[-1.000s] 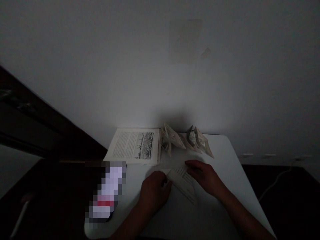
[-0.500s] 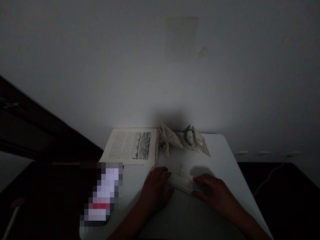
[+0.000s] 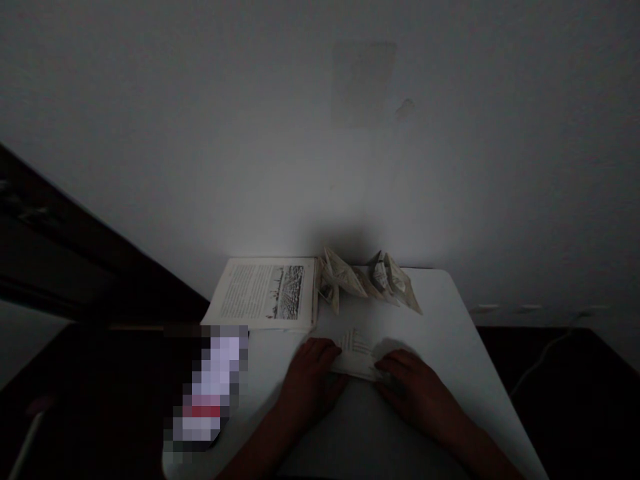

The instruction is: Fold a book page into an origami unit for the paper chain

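Note:
A folded piece of printed paper point(image 3: 354, 360), pointed at the top with a flat band along its lower edge, is between my hands over the white table. My left hand point(image 3: 314, 373) is closed on its left end, the fingers on top and the thumb below. At the right end, my right hand point(image 3: 407, 383) pinches the paper between thumb and fingers. Beyond the hands stand several folded paper boats point(image 3: 345, 275), made of printed pages. The dim light hides the finer creases.
An open book point(image 3: 250, 290) with a printed picture lies at the table's back left. A pixelated phone-like object point(image 3: 213, 387) is at the left edge. The white table point(image 3: 435, 300) meets the wall behind. A cable point(image 3: 543, 353) hangs at the right.
My right hand has moved slightly left, closer to my left hand. The folded paper has turned a little and its lower edge now lies more level.

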The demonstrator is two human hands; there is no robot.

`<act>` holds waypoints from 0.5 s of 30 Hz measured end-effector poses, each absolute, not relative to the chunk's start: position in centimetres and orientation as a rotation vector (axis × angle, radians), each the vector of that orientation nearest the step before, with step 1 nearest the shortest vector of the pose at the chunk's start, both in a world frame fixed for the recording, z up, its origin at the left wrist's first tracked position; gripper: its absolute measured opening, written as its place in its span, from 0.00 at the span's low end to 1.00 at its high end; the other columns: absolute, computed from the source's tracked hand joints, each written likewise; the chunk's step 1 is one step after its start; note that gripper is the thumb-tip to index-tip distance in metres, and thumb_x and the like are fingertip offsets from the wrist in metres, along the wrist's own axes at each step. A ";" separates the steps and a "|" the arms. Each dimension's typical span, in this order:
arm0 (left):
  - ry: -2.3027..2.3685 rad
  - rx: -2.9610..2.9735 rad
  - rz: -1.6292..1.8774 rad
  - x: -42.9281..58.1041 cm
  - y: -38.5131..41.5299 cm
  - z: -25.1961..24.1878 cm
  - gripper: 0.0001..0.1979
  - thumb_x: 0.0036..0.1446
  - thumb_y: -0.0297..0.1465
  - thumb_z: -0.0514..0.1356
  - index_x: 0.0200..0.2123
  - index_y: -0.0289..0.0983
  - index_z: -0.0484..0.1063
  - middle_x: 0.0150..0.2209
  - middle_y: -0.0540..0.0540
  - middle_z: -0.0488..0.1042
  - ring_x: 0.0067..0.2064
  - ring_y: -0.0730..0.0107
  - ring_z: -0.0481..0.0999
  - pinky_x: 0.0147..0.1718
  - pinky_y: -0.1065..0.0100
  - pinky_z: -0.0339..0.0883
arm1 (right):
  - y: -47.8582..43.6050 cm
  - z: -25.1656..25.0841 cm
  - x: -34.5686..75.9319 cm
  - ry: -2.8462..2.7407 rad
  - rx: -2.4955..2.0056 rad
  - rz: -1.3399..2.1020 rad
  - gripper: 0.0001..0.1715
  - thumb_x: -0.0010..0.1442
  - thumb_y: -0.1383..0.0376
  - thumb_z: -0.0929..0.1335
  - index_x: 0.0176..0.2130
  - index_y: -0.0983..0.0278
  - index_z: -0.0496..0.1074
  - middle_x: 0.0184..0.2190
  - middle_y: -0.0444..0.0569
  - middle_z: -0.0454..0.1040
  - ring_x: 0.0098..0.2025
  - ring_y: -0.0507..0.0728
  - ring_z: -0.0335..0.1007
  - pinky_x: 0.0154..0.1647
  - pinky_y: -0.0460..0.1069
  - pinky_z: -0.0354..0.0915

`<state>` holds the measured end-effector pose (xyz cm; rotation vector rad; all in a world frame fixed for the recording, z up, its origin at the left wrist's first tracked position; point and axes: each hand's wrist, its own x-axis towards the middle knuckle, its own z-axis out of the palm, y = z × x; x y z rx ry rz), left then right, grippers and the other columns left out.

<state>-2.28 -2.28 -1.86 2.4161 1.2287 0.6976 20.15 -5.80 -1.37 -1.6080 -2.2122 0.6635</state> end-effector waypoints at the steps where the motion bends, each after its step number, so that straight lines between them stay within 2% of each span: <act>1: 1.232 2.408 0.709 -2.3 -2.3 -1.8 0.18 0.47 0.30 0.62 0.43 0.37 0.66 0.42 0.42 0.69 0.44 0.59 0.68 0.43 0.56 0.66 | -5.8 -1.2 20.2 -2.202 -1.609 0.686 0.15 0.54 0.64 0.66 0.44 0.61 0.72 0.42 0.51 0.73 0.45 0.60 0.67 0.48 0.54 0.62; 9: 1.212 2.300 0.974 -2.5 -2.2 -1.6 0.16 0.50 0.32 0.61 0.44 0.38 0.66 0.43 0.42 0.67 0.45 0.62 0.69 0.43 0.60 0.68 | -5.6 -0.7 20.1 -2.131 -1.585 0.833 0.13 0.55 0.65 0.65 0.42 0.61 0.72 0.40 0.50 0.73 0.43 0.59 0.67 0.46 0.52 0.63; 15: 1.249 2.218 1.091 -1.9 -2.4 -1.6 0.23 0.49 0.28 0.61 0.50 0.39 0.60 0.47 0.41 0.63 0.50 0.61 0.65 0.47 0.59 0.66 | -5.5 -0.6 20.0 -2.122 -1.565 0.852 0.13 0.55 0.65 0.65 0.41 0.60 0.71 0.38 0.50 0.73 0.42 0.59 0.68 0.44 0.52 0.62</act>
